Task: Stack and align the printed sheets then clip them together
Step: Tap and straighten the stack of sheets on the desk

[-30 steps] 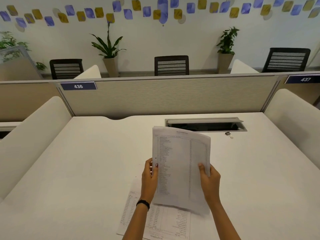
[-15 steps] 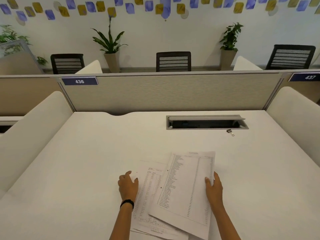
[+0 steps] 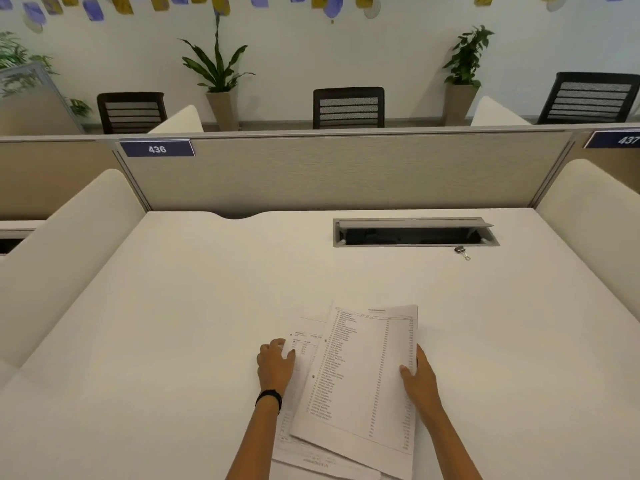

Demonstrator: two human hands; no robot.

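Note:
Printed sheets lie fanned and skewed on the white desk near its front edge. The top sheet [image 3: 363, 375] carries a long printed list and is tilted slightly clockwise over the lower sheets [image 3: 304, 337]. My left hand [image 3: 275, 365] grips the left edge of the lower sheets, fingers curled. My right hand [image 3: 417, 375] holds the right edge of the top sheet, thumb on the paper. A small black binder clip [image 3: 462, 252] sits far off, just in front of the cable slot, untouched.
An open grey cable slot [image 3: 414, 233] is set into the desk at the back right. A fabric partition [image 3: 329, 171] closes the far side, and padded cream dividers [image 3: 69, 244] flank the desk. Chairs and potted plants stand beyond.
A second ago both hands held a sheet upright in the air. It came down onto the lower sheets, and my left hand shifted onto their left edge.

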